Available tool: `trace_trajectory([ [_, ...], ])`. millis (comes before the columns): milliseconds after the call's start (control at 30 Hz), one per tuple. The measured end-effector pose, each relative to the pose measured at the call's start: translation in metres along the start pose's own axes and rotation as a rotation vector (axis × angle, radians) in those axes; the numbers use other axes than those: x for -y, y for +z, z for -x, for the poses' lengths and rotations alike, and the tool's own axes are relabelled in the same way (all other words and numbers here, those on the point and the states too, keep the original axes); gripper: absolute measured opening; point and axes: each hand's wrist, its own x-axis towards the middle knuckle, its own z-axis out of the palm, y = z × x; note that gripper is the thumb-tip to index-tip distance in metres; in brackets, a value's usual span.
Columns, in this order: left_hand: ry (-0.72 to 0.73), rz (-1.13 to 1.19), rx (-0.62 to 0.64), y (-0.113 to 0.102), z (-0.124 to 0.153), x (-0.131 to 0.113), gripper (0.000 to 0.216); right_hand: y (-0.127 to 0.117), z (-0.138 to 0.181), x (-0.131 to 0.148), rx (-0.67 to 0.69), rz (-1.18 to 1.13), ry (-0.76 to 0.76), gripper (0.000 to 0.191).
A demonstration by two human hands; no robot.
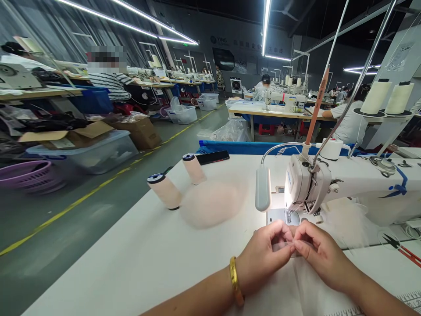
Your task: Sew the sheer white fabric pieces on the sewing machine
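Fabric [292, 254], sheer and pale, lies pinched between the fingers [282, 255] of the left hand [261, 253] and right hand [325, 254].

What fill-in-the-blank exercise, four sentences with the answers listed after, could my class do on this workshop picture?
1. The left hand and right hand pinch sheer fabric in front of the white ____ machine.
2. A gold bracelet circles the person's ____ wrist.
3. On the white tabletop, left of the machine, stand ____ thread cones.
4. The dark-tipped tool at the far right has ____ handles.

Missing words: sewing; left; two; red.
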Motion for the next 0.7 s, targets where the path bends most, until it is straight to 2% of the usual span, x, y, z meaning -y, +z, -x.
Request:
trace_trajectory([
  [200, -0.047, 0.061, 0.066, -0.0006, -0.0017, 0.0020, 0.031, 0.0004, -0.0011, 0.0049, -0.054, 0.007, -0.037, 0.024],
  [567, -0.069, 0.031, 0.033, -0.0005, -0.0024, 0.0014, 0.036, 0.0018, -0.0003, 0.0015, -0.073, -0.004, -0.033, 0.023],
  [700, -0.056, -0.083, 0.003, 0.0002, -0.0029, 0.0003, 0.036, 0.0042, -0.0013, -0.0006, -0.107, 0.053, -0.060, 0.024],
])
